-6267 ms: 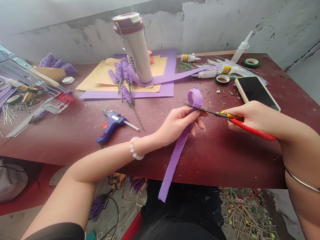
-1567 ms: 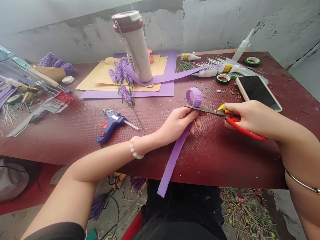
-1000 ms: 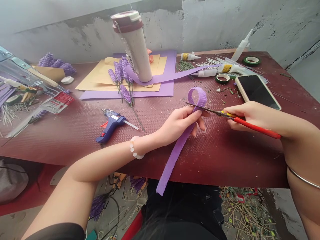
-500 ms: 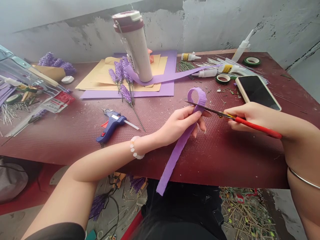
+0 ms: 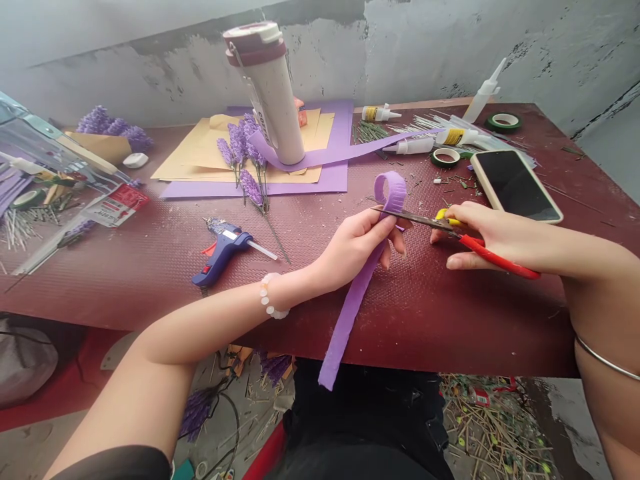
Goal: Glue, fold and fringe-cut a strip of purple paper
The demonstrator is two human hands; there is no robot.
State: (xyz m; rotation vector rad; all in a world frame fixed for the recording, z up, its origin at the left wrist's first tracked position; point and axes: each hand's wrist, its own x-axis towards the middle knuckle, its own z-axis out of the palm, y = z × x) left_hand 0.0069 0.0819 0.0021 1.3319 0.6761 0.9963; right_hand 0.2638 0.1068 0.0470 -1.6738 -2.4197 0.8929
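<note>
A long purple paper strip (image 5: 350,317) is pinched between the thumb and fingers of my left hand (image 5: 357,247). Its upper end curls into a loop with fine cuts along one edge, and its lower end hangs past the table's front edge. My right hand (image 5: 475,233) grips scissors (image 5: 487,252) with red and yellow handles. The blades lie across the strip at the foot of the loop, just above my left thumb. Left of my hands, a blue glue gun (image 5: 223,253) with a glue stick lies on the table.
A tumbler (image 5: 280,100) stands on tan and purple sheets behind my hands. Purple flower stems (image 5: 250,160) lie before it. A phone (image 5: 517,183), glue bottles (image 5: 415,145) and green tape rolls (image 5: 445,157) lie at the right. A clear plastic container (image 5: 55,147) stands at the left.
My right hand has spread the scissor handles apart and shifted slightly left. My left hand and the strip's loop have moved a little left, and the hanging end has swung slightly right.
</note>
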